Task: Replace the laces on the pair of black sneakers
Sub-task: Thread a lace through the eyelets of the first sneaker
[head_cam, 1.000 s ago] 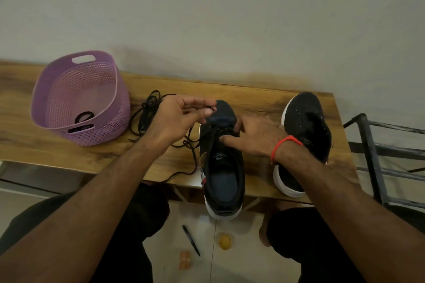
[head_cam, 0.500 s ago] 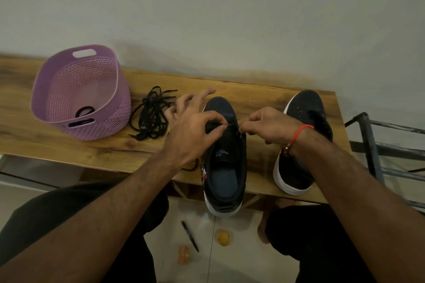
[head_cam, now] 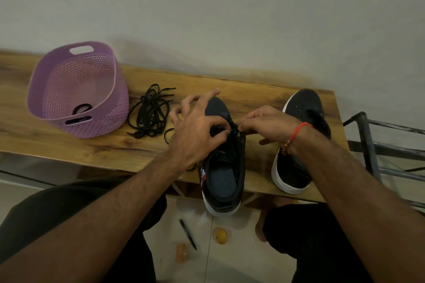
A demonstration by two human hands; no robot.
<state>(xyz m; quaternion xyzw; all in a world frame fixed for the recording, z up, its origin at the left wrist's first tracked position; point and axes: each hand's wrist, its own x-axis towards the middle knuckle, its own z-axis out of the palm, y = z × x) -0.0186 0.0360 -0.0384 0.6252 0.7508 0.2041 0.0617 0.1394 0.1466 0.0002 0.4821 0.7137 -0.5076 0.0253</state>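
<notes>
Sneakers, two of them and both black with white soles, stand on the wooden table (head_cam: 69,145), toes toward the wall. Going from the left: a purple basket (head_cam: 108,108) sits at the table's far left, with a dark looped item lying in its bottom that is too small to identify. Just beside the basket on its right lies a loose tangle of black laces (head_cam: 149,112). Next comes the left hand (head_cam: 197,131), set over the near shoe (head_cam: 223,167); its thumb and forefinger pinch together at the eyelet area while the other fingers spread out above the toe. A strand of lace (head_cam: 169,133) curls on the table just beside that hand. The near shoe's heel hangs over the table's front edge. The right hand (head_cam: 269,124), a red thread around its wrist, meets the left over the same shoe, fingertips pinched on a thin black lace end at the eyelets. The two hands are nearly touching. The second shoe (head_cam: 308,117) stands to the right, partly behind the right forearm. On the floor below lie a pen (head_cam: 187,233) and two small yellow-orange objects. A metal rack (head_cam: 379,145) stands at the far right.
</notes>
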